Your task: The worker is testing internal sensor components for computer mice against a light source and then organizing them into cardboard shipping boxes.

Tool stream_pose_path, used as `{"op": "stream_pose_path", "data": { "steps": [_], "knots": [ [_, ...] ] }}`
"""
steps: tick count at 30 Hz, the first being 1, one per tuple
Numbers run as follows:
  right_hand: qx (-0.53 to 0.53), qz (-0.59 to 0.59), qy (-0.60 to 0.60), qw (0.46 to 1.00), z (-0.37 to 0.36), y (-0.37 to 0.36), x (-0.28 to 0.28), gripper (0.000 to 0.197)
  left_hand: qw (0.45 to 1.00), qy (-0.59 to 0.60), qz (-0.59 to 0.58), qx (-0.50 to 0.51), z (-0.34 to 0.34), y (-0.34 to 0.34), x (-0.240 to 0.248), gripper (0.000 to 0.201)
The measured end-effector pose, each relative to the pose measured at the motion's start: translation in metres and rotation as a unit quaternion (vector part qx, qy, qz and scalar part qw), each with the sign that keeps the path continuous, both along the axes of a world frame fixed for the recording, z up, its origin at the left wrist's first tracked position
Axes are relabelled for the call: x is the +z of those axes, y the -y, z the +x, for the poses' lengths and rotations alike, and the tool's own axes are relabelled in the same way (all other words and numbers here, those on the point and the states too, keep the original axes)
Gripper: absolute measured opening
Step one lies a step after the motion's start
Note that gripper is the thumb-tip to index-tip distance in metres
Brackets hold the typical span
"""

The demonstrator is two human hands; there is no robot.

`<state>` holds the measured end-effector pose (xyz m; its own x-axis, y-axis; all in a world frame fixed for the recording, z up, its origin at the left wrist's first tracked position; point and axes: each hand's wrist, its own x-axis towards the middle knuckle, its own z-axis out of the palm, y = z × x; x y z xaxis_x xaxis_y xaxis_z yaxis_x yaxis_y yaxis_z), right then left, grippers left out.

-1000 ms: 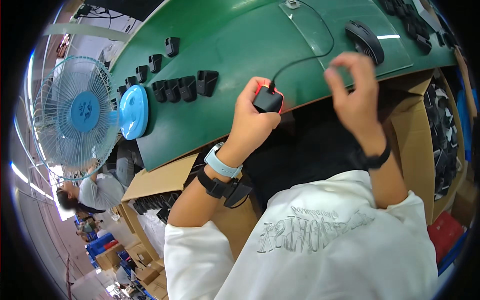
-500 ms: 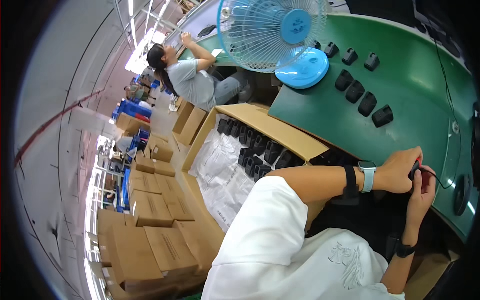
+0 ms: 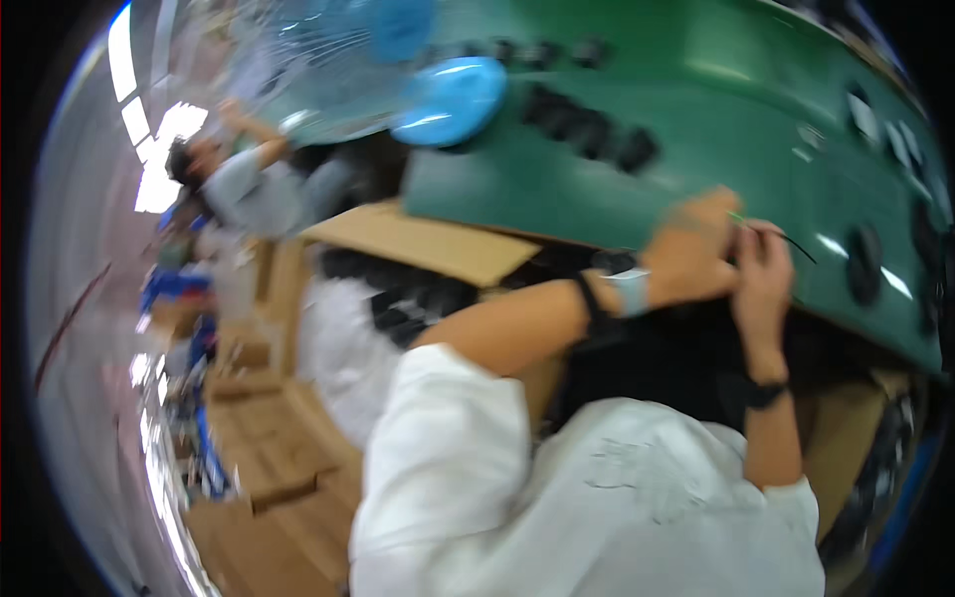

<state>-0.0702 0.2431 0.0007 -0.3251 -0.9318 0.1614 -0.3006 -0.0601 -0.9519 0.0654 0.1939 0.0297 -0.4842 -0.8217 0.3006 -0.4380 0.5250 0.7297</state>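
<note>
2 hands (image 3: 698,249), 1 black cable (image 3: 797,246)

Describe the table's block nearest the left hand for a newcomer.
On the green table, find the blue fan base. Right of it, the nearer row of black blocks slants toward the left hand. The block is rightmost in that row, nearest the hand.

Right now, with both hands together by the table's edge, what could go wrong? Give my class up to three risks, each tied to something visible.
1. The thin cable runs out past the right hand, so a sudden move might tug it.
2. The left hand meets the right near the edge of the table, so a loose grip could let something drop.
3. The fan stands near the table's end; a knock might tip it off.
</note>
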Motion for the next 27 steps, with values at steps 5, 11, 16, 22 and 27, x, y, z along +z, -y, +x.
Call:
{"op": "stream_pose_path", "data": {
  "steps": [5, 11, 16, 22, 27],
  "knots": [
    [-0.076, -0.053, 0.073, 0.993, 0.002, 0.026, -0.015, 0.021, 1.0, -0.001, -0.006, 0.017, -0.011, 0.017, -0.005, 0.038],
    [-0.082, -0.055, 0.156, 0.983, -0.033, 0.034, -0.014, 0.021, 0.994, 0.043, -0.062, 0.081, 0.005, 0.024, -0.026, 0.04],
    [-0.055, -0.081, 0.072, 0.993, -0.031, 0.029, -0.019, 0.019, 0.951, 0.158, -0.188, 0.186, 0.02, 0.054, -0.028, 0.041],
    [-0.033, -0.077, 0.006, 0.996, -0.034, 0.027, -0.017, 0.018, 0.906, 0.211, -0.254, 0.265, 0.029, 0.062, -0.024, 0.041],
    [-0.028, -0.092, -0.001, 0.995, -0.036, 0.027, -0.02, 0.016, 0.901, 0.232, -0.236, 0.279, 0.035, 0.065, -0.02, 0.039]
  ]
}}
